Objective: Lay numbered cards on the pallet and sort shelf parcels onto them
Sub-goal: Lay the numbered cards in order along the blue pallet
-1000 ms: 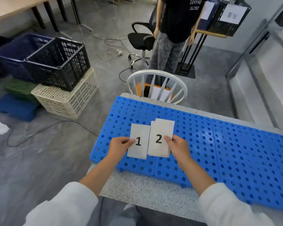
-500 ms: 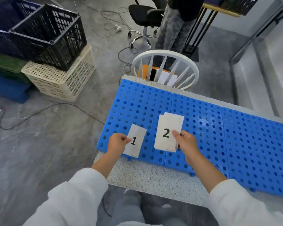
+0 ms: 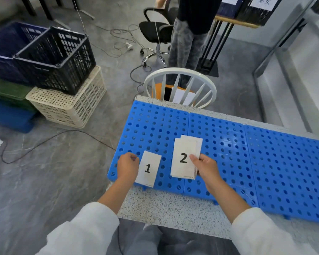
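A: Card 1 (image 3: pixel 148 169) has parted from the stack since a second ago. The left hand (image 3: pixel 127 167) has brought it down to the near left corner of the blue pallet (image 3: pixel 228 144).

B: Is it lying flat there?

A: It looks flat on the perforated panel, close to the front edge. The left fingers are curled at the card's left edge. Whether they pinch it or only touch it, I cannot tell.

B: And the rest?

A: The right hand (image 3: pixel 206 169) grips the stack (image 3: pixel 184 159), with card 2 on top. Its thumb lies on the face and its fingers wrap the right edge, near the seam between the first two panels. I judge it is kept face up so the next number reads at a glance.

B: Why that corner?

A: Likely so the numbers run left to right along the pallet, which sits on the speckled bench (image 3: pixel 164 205). No parcels show, so sorting has not begun.
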A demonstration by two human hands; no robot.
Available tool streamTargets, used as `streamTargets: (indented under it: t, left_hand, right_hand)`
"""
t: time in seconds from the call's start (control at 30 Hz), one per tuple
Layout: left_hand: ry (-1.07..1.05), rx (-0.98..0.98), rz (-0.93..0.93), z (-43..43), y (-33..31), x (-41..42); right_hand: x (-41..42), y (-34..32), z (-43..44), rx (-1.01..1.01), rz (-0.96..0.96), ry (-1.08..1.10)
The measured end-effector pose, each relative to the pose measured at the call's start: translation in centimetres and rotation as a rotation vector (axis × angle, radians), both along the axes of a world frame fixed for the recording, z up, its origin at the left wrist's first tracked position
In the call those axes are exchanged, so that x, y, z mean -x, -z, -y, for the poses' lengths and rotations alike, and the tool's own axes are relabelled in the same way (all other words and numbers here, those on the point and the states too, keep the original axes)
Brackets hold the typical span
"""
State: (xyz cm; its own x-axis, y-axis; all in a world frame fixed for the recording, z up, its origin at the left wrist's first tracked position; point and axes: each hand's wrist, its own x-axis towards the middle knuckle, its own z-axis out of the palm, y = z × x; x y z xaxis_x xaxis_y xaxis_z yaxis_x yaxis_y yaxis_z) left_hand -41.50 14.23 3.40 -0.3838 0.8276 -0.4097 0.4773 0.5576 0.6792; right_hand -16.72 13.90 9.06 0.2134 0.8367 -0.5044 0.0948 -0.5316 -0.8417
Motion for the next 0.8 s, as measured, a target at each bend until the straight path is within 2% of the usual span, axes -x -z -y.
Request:
streamTargets:
  t: [0.17, 0.3, 0.47, 0.73, 0.8]
  left_hand:
    - [0.184, -0.114, 0.394, -0.8, -4.7, -5.5]
    - [0.356, -0.140, 0.367, -1.2, -6.1, -9.6]
    - [0.330, -0.121, 0.386, -2.1, -6.1, -13.0]
    - [0.508, -0.102, 0.411, -1.9, -5.3, -17.7]
    - [0.519, -0.087, 0.473, -1.7, -4.9, -18.6]
  right_hand:
    - [-0.5, -1.4, 0.3, -0.059, -0.029, 0.013]
    - [-1.8, -2.4, 0.6, -0.122, -0.059, 0.042]
    - [-4.6, -2.8, 1.5, -0.189, -0.028, 0.131]
    - [-10.0, -2.1, 3.6, -0.130, 0.051, 0.246]
    - [-11.3, -1.8, 4.3, -0.106, 0.091, 0.261]
